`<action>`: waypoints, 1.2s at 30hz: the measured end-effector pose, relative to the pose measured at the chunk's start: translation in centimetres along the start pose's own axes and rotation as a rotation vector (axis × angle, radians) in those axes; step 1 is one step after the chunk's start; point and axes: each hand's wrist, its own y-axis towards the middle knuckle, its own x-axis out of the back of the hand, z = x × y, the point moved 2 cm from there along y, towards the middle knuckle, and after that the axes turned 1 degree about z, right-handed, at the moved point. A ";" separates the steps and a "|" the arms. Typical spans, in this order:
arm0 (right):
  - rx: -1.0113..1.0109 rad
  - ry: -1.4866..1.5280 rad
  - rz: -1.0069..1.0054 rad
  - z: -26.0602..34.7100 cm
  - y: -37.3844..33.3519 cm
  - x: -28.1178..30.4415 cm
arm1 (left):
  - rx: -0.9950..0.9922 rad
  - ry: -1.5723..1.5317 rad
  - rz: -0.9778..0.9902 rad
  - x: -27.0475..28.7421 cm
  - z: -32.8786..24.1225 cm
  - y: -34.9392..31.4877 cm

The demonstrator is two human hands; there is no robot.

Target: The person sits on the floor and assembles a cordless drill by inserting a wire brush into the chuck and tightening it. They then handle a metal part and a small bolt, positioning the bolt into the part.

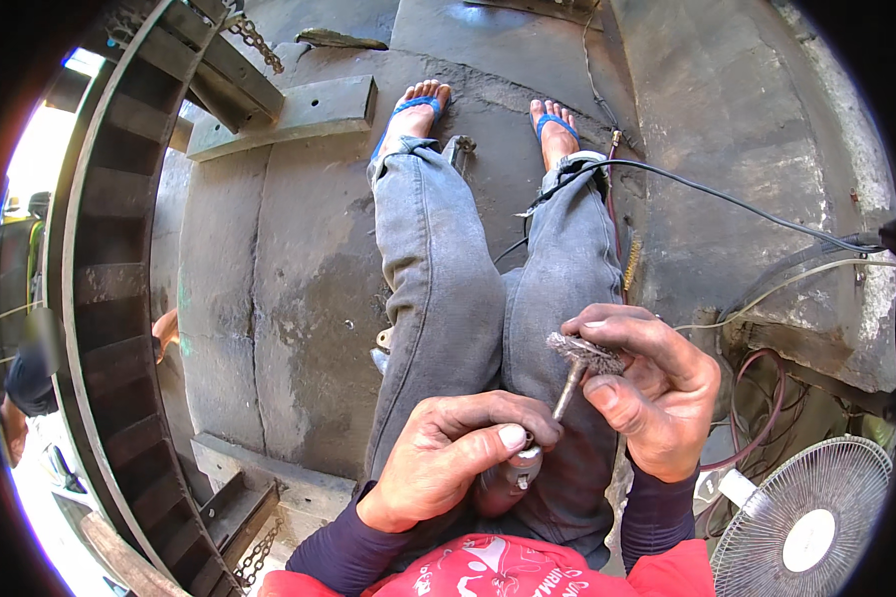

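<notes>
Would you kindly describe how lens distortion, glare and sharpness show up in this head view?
Head view: the metal frame at left bows into an arc, and the corners fall to black; head view again: glare washes out parts of the far left, the concrete floor lies in softer light, and the bristled brush head in the right hand looks reasonably sharp.

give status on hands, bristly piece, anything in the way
Left hand on metal tool, at shaft end. Right hand holding bristly head. Shaft slanting between hands. Black cable clear of both.
</notes>
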 end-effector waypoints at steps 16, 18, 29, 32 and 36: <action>0.155 -0.307 0.059 0.3 0.5 -0.6 | 0.015 -0.164 0.010 0.3 0.9 0.8; 0.170 -0.344 0.074 0.4 0.5 -0.6 | 0.028 -0.172 0.015 0.4 1.1 0.9; 0.305 -0.587 0.116 1.5 0.2 -0.8 | 0.033 -0.163 0.024 0.5 1.6 1.0; 0.345 -0.650 0.127 1.9 0.2 -1.1 | 0.014 -0.145 0.021 0.4 1.7 1.1; 0.352 -0.723 0.123 2.0 -0.1 -1.3 | 0.001 -0.149 0.027 0.4 1.7 1.2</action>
